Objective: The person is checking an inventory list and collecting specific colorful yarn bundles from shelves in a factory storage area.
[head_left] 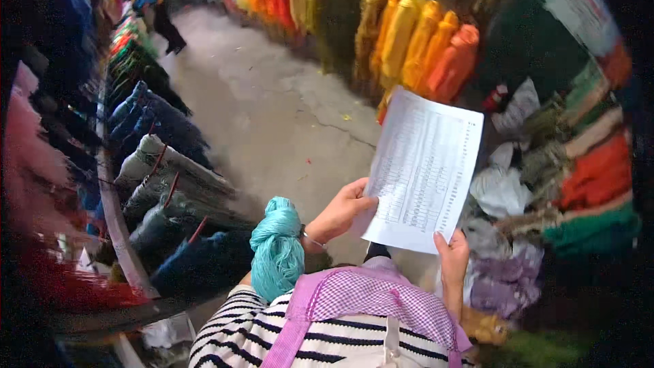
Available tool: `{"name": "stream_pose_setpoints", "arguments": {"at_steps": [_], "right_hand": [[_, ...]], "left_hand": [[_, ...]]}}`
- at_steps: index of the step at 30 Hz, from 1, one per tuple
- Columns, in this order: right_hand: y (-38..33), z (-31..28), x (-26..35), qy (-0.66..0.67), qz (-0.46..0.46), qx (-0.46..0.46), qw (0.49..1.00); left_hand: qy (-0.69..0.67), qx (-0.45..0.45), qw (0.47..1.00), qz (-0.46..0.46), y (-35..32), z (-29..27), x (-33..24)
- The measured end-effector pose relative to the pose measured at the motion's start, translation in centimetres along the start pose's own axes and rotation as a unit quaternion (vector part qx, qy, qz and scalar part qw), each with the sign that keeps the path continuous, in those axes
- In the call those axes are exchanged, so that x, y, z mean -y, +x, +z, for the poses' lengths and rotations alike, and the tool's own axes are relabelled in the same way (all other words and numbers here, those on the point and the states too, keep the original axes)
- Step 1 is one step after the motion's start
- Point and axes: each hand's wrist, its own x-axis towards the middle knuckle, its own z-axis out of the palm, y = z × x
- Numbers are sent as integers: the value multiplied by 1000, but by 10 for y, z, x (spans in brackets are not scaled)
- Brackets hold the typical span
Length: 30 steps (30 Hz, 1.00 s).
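A white printed sheet of paper [426, 170] is held up in front of me, tilted. My left hand [340, 211] pinches its left edge, thumb on top. At the lower right corner, my right hand [452, 252] grips the paper with the thumb over its face. A turquoise skein of yarn [276, 249] hangs over my left forearm, just behind a bracelet at the wrist. Below the sheet shows my purple checked apron [375, 293] over a striped sleeve and top.
Dark skeins [180, 197] hang on pegs along a rack at left. Yellow and orange yarn bundles [415, 41] line the far right side of a concrete aisle [272, 116]. Plastic bags [501, 191] and coloured skeins [596, 170] lie at right. Another person [160, 10] stands far up the aisle.
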Motion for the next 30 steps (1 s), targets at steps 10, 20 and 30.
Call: {"name": "stream_pose_setpoints", "arguments": {"at_steps": [10,20,30], "right_hand": [[256,112,78,-57,22,291,955],[372,287,98,-35,9,380,924],[490,445,113,-73,5,407,911]], "left_hand": [[-68,-247,958,130,83,-59,-107],[-91,-326,918,205,138,-180,-199],[-70,-369,898,229,212,-317,-291]]}}
